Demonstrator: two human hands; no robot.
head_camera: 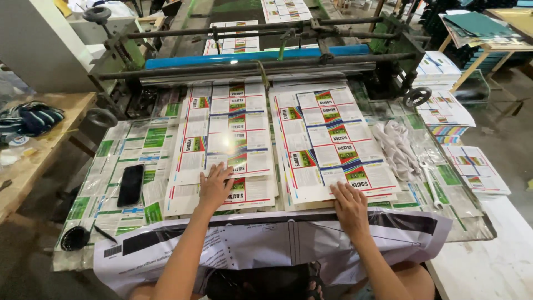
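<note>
**Two flat hands on two stacks of printed sheets**

A long roller machine with dark bars and a blue roller spans the top of the view, and more printed sheets lie on its belt behind. In front of it a work table is covered in glossy, plastic-wrapped printed sheets. On this cover lie two stacks side by side. The left stack of printed sheets is glossy and white, divided into rectangular carton panels with red, green and blue colour blocks; its sheets are fanned slightly towards the near edge. The right stack of printed sheets carries the same pattern and sits a little skewed, just beside the first.

The left hand lies open, palm down, fingers spread on the near end of the left stack. The right hand is also open and flat, pressing the near edge of the right stack. Neither grips anything. Both forearms reach forward over a white and black sheet hanging off the table's front.

Right of the stacks lies a crumpled white cloth, then a spanner. To the left rest a black phone and a small black cup. More printed stacks sit at far right.
</note>
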